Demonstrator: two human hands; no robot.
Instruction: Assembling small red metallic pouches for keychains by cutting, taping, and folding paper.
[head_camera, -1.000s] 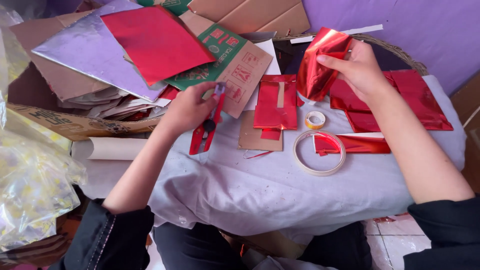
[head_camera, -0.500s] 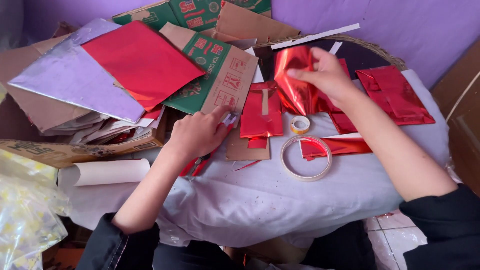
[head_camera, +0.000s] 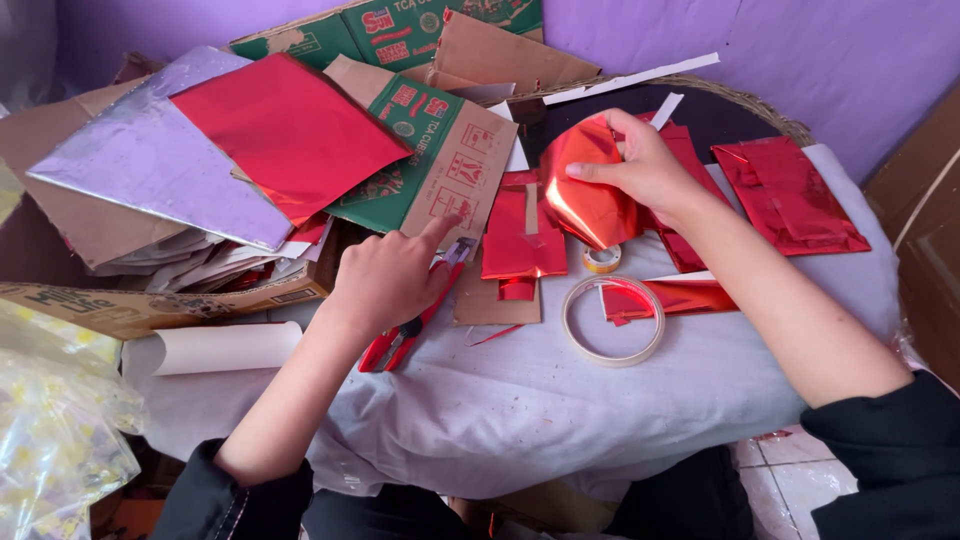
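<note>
My right hand (head_camera: 645, 170) grips a crumpled, shiny red foil piece (head_camera: 583, 205) and holds it just above the cloth. Curled over a pair of red-handled scissors (head_camera: 395, 345), my left hand (head_camera: 388, 282) has its index finger stretched out; the handles stick out below the palm and the blade tip shows near the finger. Flat folded red foil pieces (head_camera: 522, 240) lie on a brown card (head_camera: 495, 298) between the two hands. A large flat tape ring (head_camera: 613, 320) and a small tape roll (head_camera: 601, 260) lie just under the right hand.
More red foil pieces (head_camera: 790, 195) lie at the right on the white cloth (head_camera: 560, 410). At the left is a pile: red sheet (head_camera: 285, 130), silver-lilac sheet (head_camera: 150, 165), green cardboard box (head_camera: 430, 150). A paper roll (head_camera: 215, 345) and yellow-patterned cellophane (head_camera: 50, 430) sit lower left.
My right hand has brought the red foil piece down and left, toward the folded pieces. My left hand has lowered the scissors onto the cloth and extended its index finger.
</note>
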